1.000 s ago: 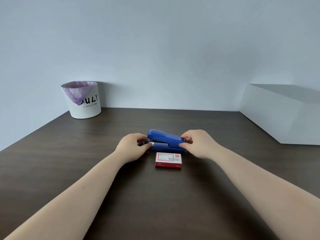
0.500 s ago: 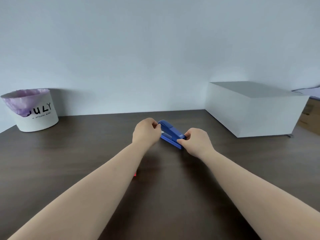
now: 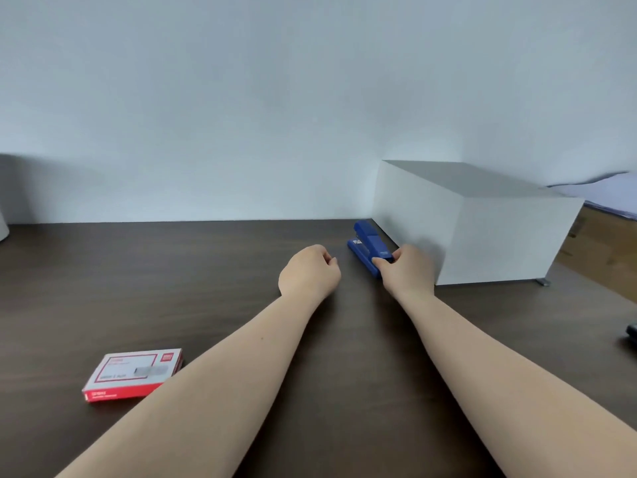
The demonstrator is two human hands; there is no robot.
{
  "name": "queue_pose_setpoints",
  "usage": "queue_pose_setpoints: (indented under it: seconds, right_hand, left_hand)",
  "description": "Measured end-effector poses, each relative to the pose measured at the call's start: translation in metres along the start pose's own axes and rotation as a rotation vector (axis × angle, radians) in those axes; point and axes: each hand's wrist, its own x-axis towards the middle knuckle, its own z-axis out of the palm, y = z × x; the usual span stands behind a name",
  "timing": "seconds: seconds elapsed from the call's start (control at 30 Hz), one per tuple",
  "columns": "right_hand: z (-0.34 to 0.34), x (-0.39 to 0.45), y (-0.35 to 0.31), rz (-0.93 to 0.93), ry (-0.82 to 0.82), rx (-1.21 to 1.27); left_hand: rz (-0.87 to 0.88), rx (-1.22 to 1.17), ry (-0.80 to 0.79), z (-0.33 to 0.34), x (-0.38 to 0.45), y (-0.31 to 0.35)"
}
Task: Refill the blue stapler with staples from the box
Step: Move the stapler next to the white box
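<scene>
Two things matter for this refill, and neither looks ready yet: the blue plastic stapler [image 3: 368, 246] lies closed on the dark wooden table [image 3: 172, 288], near its far edge and just beside the large white box [image 3: 482, 229], while the small red and white cardboard staple box [image 3: 132, 373] sits shut toward the near left edge, well apart from it. By my judgement the task is barely begun; opening the stapler, opening the box, loading a strip and closing up all remain. The right hand [image 3: 408, 267] reaches forward with the arm nearly straight, fingers pinched on the stapler's near end. The left hand [image 3: 308, 274] rests beside it, just short of the stapler, fingers curled loosely inward and holding nothing that I can see.
</scene>
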Motion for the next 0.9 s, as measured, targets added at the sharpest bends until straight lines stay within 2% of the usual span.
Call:
queue_pose_setpoints:
  seconds: [0.2,0.4,0.63,0.77,0.9]
  right_hand:
    - [0.017,0.030,-0.006,0.045,0.048,-0.002]
    - [0.030,0.054,-0.014,0.095,0.029,0.047]
    - [0.036,0.062,-0.015,0.076,0.129,0.055]
    - [0.038,0.065,-0.014,0.013,0.077,-0.011]
    - [0.040,0.071,-0.011,0.064,0.075,-0.020]
  left_hand:
    - [0.000,0.041,0.003,0.006,0.012,-0.003]
    - [0.001,0.033,0.015,0.005,0.016,-0.005]
    - [0.021,0.027,0.004,0.006,0.017,-0.007]
    - [0.027,0.032,0.003,0.006,0.017,-0.007]
    - [0.032,0.024,-0.002,0.004,0.015,-0.006]
